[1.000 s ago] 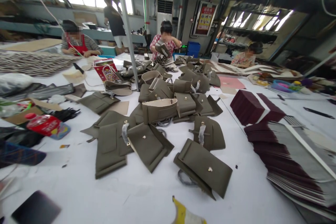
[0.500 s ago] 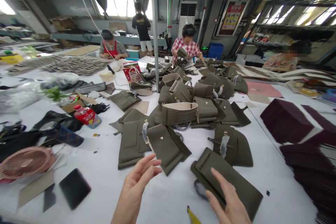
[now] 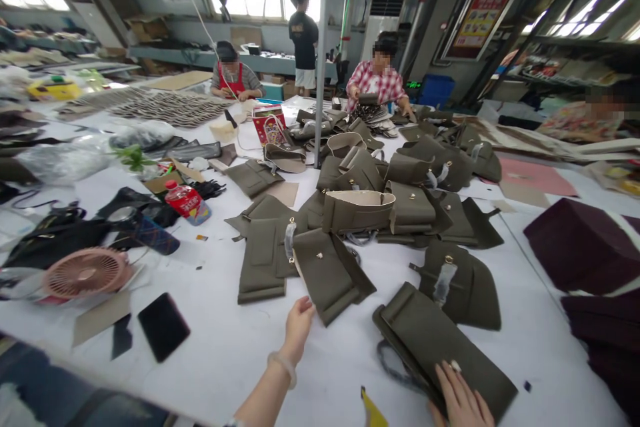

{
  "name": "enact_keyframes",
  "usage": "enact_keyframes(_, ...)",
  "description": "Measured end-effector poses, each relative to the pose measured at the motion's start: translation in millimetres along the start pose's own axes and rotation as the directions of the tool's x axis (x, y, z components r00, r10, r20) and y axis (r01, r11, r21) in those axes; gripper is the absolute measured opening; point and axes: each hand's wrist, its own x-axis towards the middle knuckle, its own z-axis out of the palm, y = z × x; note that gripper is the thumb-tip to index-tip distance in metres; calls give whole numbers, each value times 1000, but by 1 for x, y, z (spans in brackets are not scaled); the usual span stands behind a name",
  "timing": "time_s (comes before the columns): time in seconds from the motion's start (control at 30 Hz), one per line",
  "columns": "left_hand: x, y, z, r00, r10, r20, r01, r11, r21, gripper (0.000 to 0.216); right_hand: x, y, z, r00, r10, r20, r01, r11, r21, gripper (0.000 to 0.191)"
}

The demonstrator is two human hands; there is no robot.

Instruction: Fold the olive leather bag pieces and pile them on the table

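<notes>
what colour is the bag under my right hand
The bag is dark olive, clearest in the head view.

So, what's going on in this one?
A person's right hand is on a dark olive bag at the near right of the white table, by its metal clasp. The left hand is at the near edge of a second olive bag; whether it grips it can't be told. More such bags lie heaped beyond, and behind them is a co-worker in a checked shirt. A pink fan lies off to the left.
</notes>
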Motion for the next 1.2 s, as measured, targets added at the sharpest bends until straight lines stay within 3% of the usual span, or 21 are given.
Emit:
enact_keyframes(0.13,11,-5,8,999,-41,-34,40,999,-37,52,2,-9,3,996,-87,-21,87,996,-12,65)
enact_keyframes(0.23,19,-5,12,996,-46,-75,42,998,-55,50,20,-33,2,993,-119,-5,119,987,103,48)
enact_keyframes(0.3,24,-1,16,996,-68,-64,63,994,-84,41,45,-56,-1,993,-108,38,97,967,234,47)
enact_keyframes(0.43,24,9,25,987,-126,104,144,972,-188,15,117,-107,-6,974,-108,200,19,914,405,45)
enact_keyframes(0.57,20,15,34,968,-111,227,165,958,-235,15,183,-155,-1,890,-120,441,-79,910,407,61)
enact_keyframes(0.67,18,15,40,947,-83,309,182,934,-307,31,206,-176,8,811,-136,569,-110,920,377,74)
enact_keyframes(0.77,17,12,44,942,-45,333,165,925,-342,53,213,-176,17,785,-181,593,-60,930,364,70)
enact_keyframes(0.9,16,8,46,944,0,329,110,942,-317,63,224,-156,18,806,-273,525,24,902,432,53)
enact_keyframes(1.0,16,12,52,955,-3,296,88,957,-278,67,240,-144,10,825,-265,499,35,906,423,47)
enact_keyframes(1.1,20,24,64,971,29,237,29,971,-237,65,252,-144,-1,821,-243,516,99,952,291,50)
enact_keyframes(1.2,26,38,78,976,94,197,-48,973,-224,56,256,-155,-6,794,-273,544,249,961,119,56)
